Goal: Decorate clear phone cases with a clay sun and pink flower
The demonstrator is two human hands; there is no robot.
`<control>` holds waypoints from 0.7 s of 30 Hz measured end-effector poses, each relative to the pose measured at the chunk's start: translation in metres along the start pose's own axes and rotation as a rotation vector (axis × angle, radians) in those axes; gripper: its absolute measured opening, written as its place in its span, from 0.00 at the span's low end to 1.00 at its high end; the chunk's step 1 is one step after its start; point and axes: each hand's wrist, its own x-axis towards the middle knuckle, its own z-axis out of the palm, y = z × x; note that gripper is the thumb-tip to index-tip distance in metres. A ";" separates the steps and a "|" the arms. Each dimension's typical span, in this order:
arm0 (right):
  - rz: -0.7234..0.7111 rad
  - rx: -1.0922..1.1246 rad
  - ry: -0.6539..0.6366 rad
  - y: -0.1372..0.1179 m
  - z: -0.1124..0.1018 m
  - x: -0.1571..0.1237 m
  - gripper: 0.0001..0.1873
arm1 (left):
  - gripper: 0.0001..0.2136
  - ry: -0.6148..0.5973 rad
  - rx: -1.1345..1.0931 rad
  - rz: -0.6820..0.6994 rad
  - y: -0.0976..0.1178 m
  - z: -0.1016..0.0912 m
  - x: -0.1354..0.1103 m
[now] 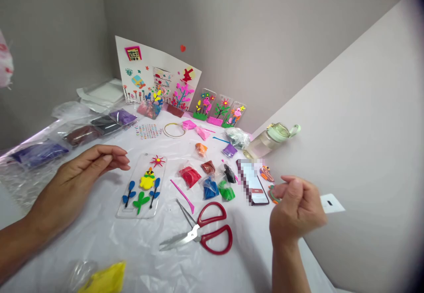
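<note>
Left of centre, clear case [137, 176]: flat on the white surface [253, 257], carrying a red sun shape [157, 161], a yellow bird [147, 181], blue-leaved stems and a green sprout [141, 202].
Left hand [77, 178]: just beside the case's upper left edge; fingers loosely bent, slightly apart, nothing visible in them.
Right hand [296, 209]: right of frame, near the phone [253, 182]; fingers curled, thumb drawn in; I cannot tell whether they pinch anything small.
Raised shapes: probably soft, so steadying the case by its bare rim should spare them dents.
Pink tool [183, 197]: right of the case; likely neater than fingertips for fine marks.
Scissors [192, 234]: lower centre, blades parted; best kept clear of the wrists.
Colour packets [190, 176]: centre; keeping them wrapped should limit drying.
</note>
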 end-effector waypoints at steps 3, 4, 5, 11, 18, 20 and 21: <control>-0.136 0.088 -0.214 -0.015 0.004 -0.014 0.14 | 0.14 -0.053 -0.097 -0.031 0.005 0.000 -0.003; -0.212 0.134 -0.350 -0.023 0.006 -0.019 0.12 | 0.14 -0.056 -0.098 -0.038 0.006 0.000 -0.003; -0.291 0.179 -0.515 -0.030 0.008 -0.024 0.11 | 0.15 -0.063 -0.097 -0.043 0.008 0.001 -0.003; -0.547 0.158 -1.106 -0.061 0.021 -0.058 0.11 | 0.24 -0.128 -0.070 -0.111 0.014 0.004 -0.005; -0.638 0.053 -1.177 -0.056 0.035 -0.082 0.10 | 0.23 -0.171 -0.179 -0.169 0.009 0.006 -0.009; -0.641 0.032 -1.162 -0.053 0.037 -0.085 0.09 | 0.21 -0.175 -0.196 -0.165 0.005 0.007 -0.009; -0.645 0.017 -1.148 -0.052 0.038 -0.085 0.09 | 0.21 -0.179 -0.197 -0.161 0.004 0.007 -0.009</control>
